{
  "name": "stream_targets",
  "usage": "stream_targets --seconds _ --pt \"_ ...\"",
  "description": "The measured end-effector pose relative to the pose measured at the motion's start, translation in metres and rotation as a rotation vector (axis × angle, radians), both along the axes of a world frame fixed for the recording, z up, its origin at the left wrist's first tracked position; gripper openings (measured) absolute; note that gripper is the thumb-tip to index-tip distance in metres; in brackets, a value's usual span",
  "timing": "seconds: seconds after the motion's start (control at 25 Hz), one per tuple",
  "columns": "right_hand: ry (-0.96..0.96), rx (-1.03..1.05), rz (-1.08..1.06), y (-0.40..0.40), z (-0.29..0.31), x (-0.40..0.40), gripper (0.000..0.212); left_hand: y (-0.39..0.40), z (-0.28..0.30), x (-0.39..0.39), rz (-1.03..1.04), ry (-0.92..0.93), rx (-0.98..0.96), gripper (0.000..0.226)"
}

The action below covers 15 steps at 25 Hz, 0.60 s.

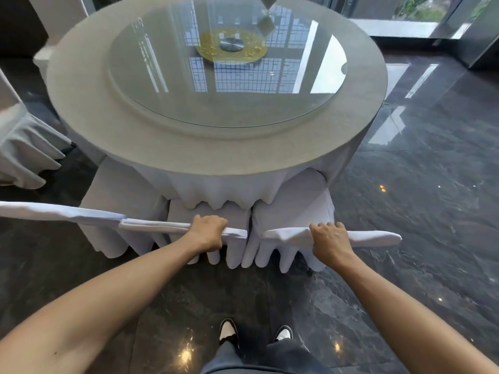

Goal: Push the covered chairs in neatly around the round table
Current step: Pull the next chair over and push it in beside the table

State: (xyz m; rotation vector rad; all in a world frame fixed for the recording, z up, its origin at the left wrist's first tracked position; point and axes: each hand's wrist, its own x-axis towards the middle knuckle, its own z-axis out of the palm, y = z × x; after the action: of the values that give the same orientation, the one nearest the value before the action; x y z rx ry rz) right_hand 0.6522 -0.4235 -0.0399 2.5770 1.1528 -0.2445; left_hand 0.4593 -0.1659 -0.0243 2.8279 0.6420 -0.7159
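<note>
The round table [89, 109] carries a grey cloth and a glass turntable [318, 103]. Three white-covered chairs stand along its near side with their seats under the hanging cloth. My left hand [206, 232] grips the top of the middle chair's backrest [154, 227]. My right hand [328, 240] grips the top of the right chair's backrest [375, 237]. The third chair [113, 195] stands to the left, with its backrest top [54, 211] reaching to the frame's left edge. A narrow gap separates the middle and right chairs.
Dark polished stone floor [418, 211] lies to the right and behind me. Another white-draped table or chair [24, 152] stands at the far left. Glass walls [421, 12] rise behind the table. My shoes [228, 332] are on the floor a step back from the chairs.
</note>
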Motion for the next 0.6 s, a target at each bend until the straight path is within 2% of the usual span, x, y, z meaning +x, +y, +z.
stream_targets --seconds 0.2,0.32,0.44,0.52,0.6 --pt "0.068 0.041 0.043 -0.004 0.005 0.004 0.026 -0.003 -0.014 0.012 0.015 -0.009 -0.029 0.018" --pt "0.334 0.089 0.077 -0.017 0.023 0.021 0.034 -0.019 -0.013 0.048 -0.002 0.012 -0.113 0.035" --pt "0.666 0.103 -0.106 -0.037 0.054 0.053 0.047 -0.051 -0.005 0.108 -0.034 0.003 -0.194 0.039" --pt "0.799 0.093 -0.178 -0.059 0.067 0.085 0.048 -0.078 0.005 0.154 -0.064 -0.022 -0.214 0.046" --pt "0.855 0.071 -0.221 -0.093 0.075 0.127 0.044 -0.113 0.015 0.206 -0.112 -0.037 -0.221 0.058"
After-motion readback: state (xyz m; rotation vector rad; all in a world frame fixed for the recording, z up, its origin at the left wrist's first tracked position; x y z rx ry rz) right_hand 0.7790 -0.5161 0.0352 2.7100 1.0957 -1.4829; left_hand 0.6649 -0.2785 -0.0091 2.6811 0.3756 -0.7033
